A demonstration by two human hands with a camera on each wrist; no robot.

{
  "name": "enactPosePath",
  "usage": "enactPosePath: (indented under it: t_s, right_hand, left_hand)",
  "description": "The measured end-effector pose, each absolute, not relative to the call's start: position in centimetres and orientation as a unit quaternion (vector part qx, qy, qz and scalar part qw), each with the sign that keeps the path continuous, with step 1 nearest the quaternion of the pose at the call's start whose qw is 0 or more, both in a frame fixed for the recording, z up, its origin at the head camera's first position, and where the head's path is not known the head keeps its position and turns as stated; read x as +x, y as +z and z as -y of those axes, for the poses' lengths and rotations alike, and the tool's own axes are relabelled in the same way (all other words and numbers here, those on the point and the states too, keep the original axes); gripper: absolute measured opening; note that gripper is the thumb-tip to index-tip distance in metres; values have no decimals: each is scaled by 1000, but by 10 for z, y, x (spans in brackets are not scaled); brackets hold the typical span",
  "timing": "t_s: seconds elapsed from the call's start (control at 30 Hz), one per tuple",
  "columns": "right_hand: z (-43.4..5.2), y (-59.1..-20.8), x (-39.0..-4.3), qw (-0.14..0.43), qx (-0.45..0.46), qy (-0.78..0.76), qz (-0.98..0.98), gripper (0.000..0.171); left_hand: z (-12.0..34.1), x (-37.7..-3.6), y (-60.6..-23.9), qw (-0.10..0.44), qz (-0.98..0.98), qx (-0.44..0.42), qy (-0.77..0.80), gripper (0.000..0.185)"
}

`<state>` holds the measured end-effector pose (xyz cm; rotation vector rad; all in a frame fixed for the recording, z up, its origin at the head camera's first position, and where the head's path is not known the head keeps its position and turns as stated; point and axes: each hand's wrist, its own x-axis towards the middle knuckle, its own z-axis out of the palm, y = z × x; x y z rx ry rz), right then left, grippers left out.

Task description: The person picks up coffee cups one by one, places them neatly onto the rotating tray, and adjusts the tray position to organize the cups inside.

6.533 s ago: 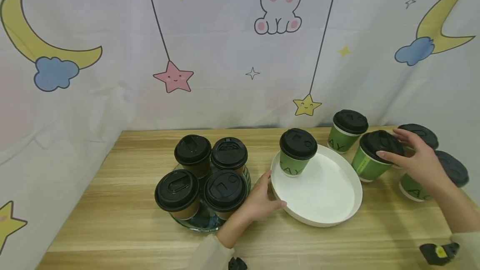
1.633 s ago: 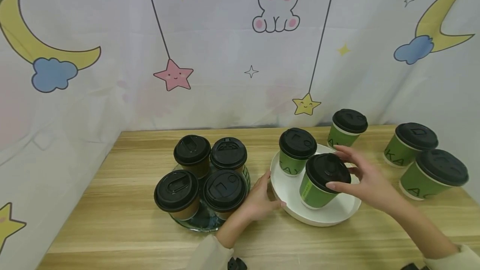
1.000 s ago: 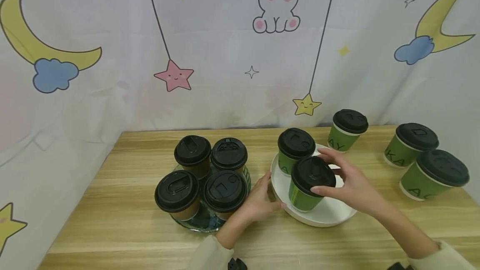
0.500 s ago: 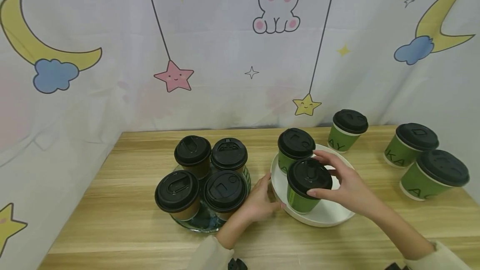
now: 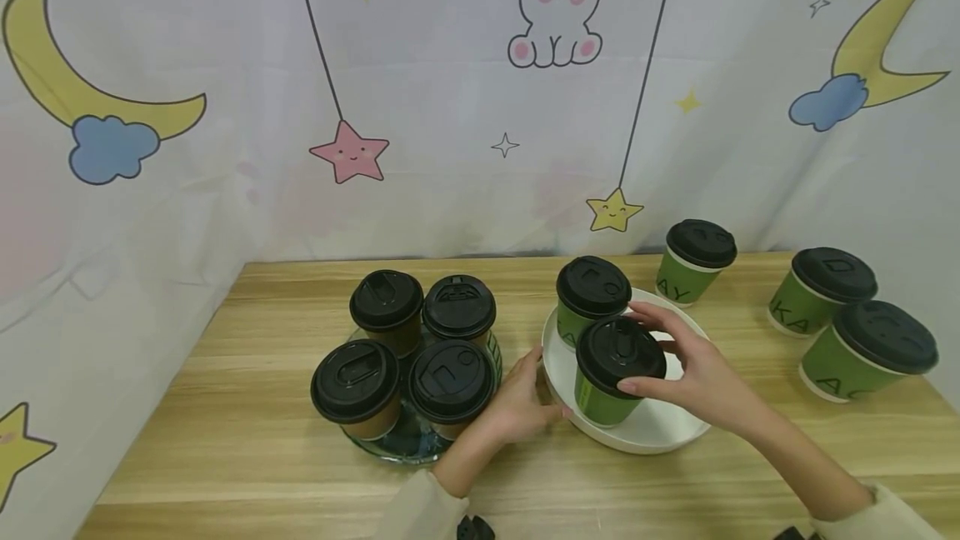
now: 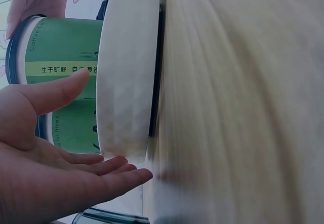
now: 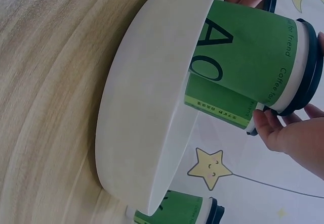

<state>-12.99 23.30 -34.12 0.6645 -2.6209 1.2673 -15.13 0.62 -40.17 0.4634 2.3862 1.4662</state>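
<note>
A green paper cup (image 5: pixel 606 386) with a black plastic lid stands upright on the white round tray (image 5: pixel 660 432), at about 8 o'clock within it, close to the near-left rim. The right hand (image 5: pixel 693 373) grips it by the lid, fingers curled round the lid's right and far edge, thumb at the near side. Its wall carries white lettering and a paler green band. A second green lidded cup (image 5: pixel 590 300) stands upright just beyond it, at about 10 o'clock on the tray, the two nearly touching. The left hand (image 5: pixel 521 402) rests against the tray's rim at 9 o'clock, fingers straight.
</note>
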Motion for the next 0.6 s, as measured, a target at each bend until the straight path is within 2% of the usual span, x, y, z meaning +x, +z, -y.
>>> enactPosePath:
  t_s: [0.27,0.6]
  right_hand:
    - [-236,-340,-129,74,236,432,867,76]
    - [-247,-333,-130,88,228,438,865,65]
  left_hand:
    - [-6,-151,-401,151,-830,162,511,82]
    - [-5,-150,-398,152,-831,164,509,84]
